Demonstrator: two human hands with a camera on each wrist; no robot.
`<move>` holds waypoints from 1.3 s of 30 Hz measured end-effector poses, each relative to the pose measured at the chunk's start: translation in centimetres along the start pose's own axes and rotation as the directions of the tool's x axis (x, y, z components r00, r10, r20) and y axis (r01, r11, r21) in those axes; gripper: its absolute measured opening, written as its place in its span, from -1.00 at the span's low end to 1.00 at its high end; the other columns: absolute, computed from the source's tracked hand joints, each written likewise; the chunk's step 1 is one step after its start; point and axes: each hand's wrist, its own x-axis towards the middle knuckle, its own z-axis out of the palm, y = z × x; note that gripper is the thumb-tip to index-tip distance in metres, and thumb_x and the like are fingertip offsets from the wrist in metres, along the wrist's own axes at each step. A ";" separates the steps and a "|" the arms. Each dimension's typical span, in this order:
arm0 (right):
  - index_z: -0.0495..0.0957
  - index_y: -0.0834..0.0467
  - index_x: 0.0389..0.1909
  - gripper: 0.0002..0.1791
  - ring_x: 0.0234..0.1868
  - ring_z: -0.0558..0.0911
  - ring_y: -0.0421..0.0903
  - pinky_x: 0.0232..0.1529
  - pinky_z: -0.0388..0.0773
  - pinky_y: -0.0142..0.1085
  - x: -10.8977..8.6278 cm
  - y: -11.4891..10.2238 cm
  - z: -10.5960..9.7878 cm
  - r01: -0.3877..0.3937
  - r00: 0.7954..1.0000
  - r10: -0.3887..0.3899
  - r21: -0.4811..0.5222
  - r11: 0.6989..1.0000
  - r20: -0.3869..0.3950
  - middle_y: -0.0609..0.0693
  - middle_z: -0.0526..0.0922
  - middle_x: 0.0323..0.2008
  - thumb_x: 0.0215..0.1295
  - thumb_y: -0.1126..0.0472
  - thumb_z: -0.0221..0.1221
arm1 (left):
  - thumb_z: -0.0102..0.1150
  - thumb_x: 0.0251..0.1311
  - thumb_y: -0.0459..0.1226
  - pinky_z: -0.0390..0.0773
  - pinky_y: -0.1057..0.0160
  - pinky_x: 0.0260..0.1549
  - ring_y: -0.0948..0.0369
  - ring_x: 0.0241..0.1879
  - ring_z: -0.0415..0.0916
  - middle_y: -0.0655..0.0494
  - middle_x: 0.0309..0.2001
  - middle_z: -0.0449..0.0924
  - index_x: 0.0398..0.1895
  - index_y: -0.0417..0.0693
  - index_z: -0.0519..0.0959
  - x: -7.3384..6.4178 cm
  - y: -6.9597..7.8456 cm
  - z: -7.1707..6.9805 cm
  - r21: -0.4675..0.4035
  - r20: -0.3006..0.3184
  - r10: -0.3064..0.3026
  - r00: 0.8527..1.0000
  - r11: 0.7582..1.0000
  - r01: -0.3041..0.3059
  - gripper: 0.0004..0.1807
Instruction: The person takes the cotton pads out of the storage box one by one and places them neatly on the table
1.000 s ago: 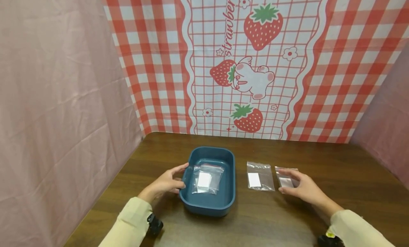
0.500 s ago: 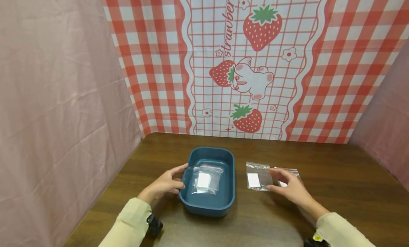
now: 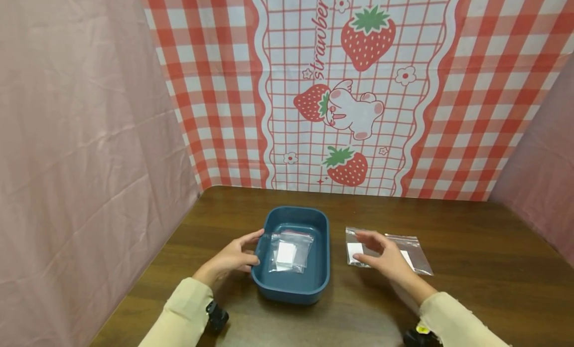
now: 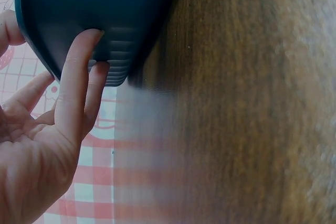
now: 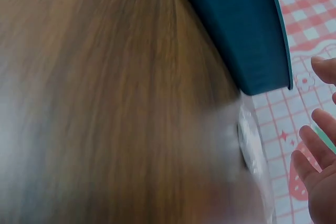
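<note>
A dark blue rectangular box (image 3: 322, 274) stands on the table, holding several overlapping clear zip bags (image 3: 290, 251) with white cards inside. My left hand (image 3: 232, 257) rests against the box's left side, fairly straight fingers (image 4: 76, 72) touching its outer wall in the left wrist view. Right of the box lie two more zip bags. Over the nearer zip bag (image 3: 353, 255) hovers my right hand (image 3: 386, 260), thumb and fingers spread apart and partly covering it. The other zip bag (image 3: 420, 261) lies flat just right of that hand, its white card partly hidden by it.
The brown wooden table (image 3: 484, 252) reaches back to a red-and-white strawberry-print cloth (image 3: 350, 112). A pink curtain (image 3: 103, 137) hangs along the left, and another pink cloth (image 3: 538, 167) hangs at the right.
My right hand has moved left from above the right bag to above the nearer one, uncovering much of the right bag. The left hand and the box stay put.
</note>
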 end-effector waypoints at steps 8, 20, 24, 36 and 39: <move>0.47 0.38 0.03 -0.47 -0.03 0.56 -0.11 0.01 0.45 -0.26 1.4 -1.0 1.6 0.021 0.999 -0.022 0.054 0.998 0.025 0.28 0.57 -0.05 -0.03 0.40 0.35 | 0.18 -0.04 -0.47 0.58 0.08 -0.33 -0.01 -0.09 0.49 -0.27 0.26 0.22 0.41 -0.07 0.14 0.0 0.2 0.1 0.017 -0.014 -0.013 1.000 1.000 0.013 -0.15; 0.45 0.38 0.05 -0.46 0.02 0.53 0.17 0.03 0.40 0.00 3.0 -3.0 4.0 -0.007 0.997 -0.002 0.121 0.993 0.078 0.31 0.54 -0.02 -0.02 0.38 0.35 | 0.17 -0.04 -0.47 0.58 0.09 -0.35 -0.01 -0.13 0.49 -0.29 0.23 0.23 0.41 -0.08 0.14 0.0 -0.2 0.0 0.005 -0.003 0.003 1.000 1.000 -0.003 -0.15; 0.46 0.33 0.06 -0.45 0.05 0.50 0.22 0.06 0.40 -0.07 3.9 -3.0 4.7 -0.033 0.995 0.020 0.131 0.991 0.095 0.22 0.56 0.00 0.00 0.32 0.36 | 0.16 -0.04 -0.49 0.58 0.09 -0.37 -0.02 -0.15 0.49 -0.31 0.23 0.22 0.41 -0.11 0.13 0.0 -0.1 -0.1 -0.008 0.003 0.012 1.000 1.000 -0.012 -0.15; 0.48 0.21 0.07 -0.49 0.07 0.50 0.08 0.09 0.37 -0.06 6.3 -4.7 6.3 -0.045 0.990 0.026 0.135 0.990 0.140 0.12 0.57 0.01 0.04 0.29 0.34 | 0.15 -0.04 -0.49 0.58 0.08 -0.34 0.00 -0.16 0.50 -0.29 0.27 0.15 0.41 -0.10 0.12 0.1 -0.1 -0.1 -0.013 0.004 0.006 1.000 1.000 -0.006 -0.15; 0.48 0.26 0.07 -0.49 0.07 0.49 0.14 0.11 0.35 -0.03 6.9 -4.8 6.8 -0.048 0.989 0.023 0.170 0.984 0.148 0.18 0.56 0.01 0.05 0.33 0.32 | 0.16 -0.04 -0.49 0.59 0.08 -0.33 0.00 -0.13 0.50 -0.26 0.27 0.16 0.41 -0.08 0.14 0.1 -0.1 -0.1 -0.004 -0.006 -0.002 1.000 1.000 0.002 -0.15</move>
